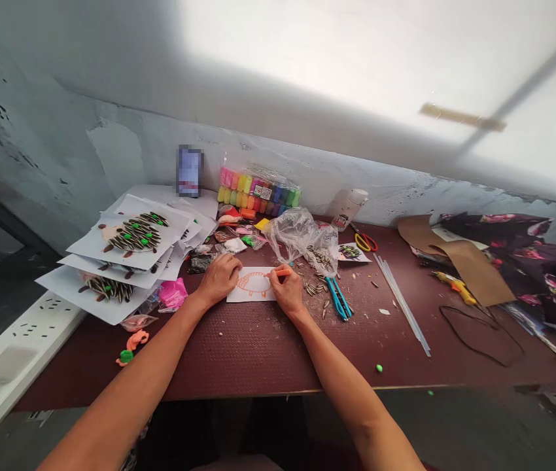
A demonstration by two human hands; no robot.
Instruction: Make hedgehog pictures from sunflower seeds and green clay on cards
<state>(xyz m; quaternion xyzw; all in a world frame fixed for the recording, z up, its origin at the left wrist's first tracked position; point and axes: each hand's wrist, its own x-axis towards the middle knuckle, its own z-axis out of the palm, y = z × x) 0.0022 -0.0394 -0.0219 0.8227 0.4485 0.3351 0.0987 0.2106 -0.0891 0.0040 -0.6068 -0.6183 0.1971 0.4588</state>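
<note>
A small white card (251,294) lies on the dark red table in front of me, bearing an orange outline of a rounded animal with short legs. My right hand (286,288) pinches an orange marker (284,271), its tip close to the drawing's right end. On the card's left edge rests my left hand (220,278), fingers loosely bent and holding nothing. A teal utility knife (339,299) is to the right of my right hand, beside scattered striped sunflower seeds (313,288). Behind them sits a clear plastic bag (290,232) with more seeds.
At left, stacked papers (111,297) carry seed-covered hedgehog pictures, near a white power strip (23,353). Coloured clay packs (258,193), a phone (190,171) and a white bottle (350,208) stand behind. Rightward are scissors (365,242), glue sticks (403,304) and a corded yellow glue gun (459,288).
</note>
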